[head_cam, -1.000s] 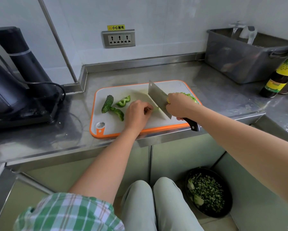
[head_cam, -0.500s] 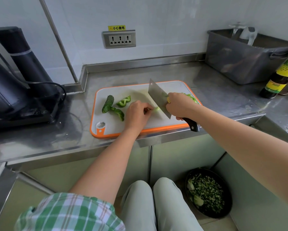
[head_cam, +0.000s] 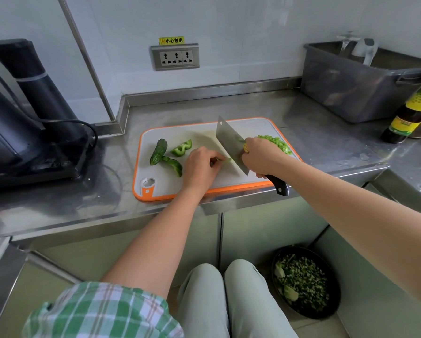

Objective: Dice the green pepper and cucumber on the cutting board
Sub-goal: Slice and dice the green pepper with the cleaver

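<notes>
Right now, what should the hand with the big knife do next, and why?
Probably bring the cleaver straight down to cut a thin slice. The right hand grips it, its edge right beside the small green piece that the left hand holds down on the cutting board. A diced pile already lies behind the right hand.

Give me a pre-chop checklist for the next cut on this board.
1. Right hand grip on cleaver handle: ok, fingers wrapped round it.
2. Left hand pins the green strip: ok, curled fingers on it.
3. Left fingers off the blade edge: cannot tell, they sit right beside it.
4. Cutting board flat on the counter: ok.
5. Diced pile out of the blade's path: ok, behind the right hand.
6. Stock left: ok, cucumber piece and pepper pieces at the board's left.
</notes>
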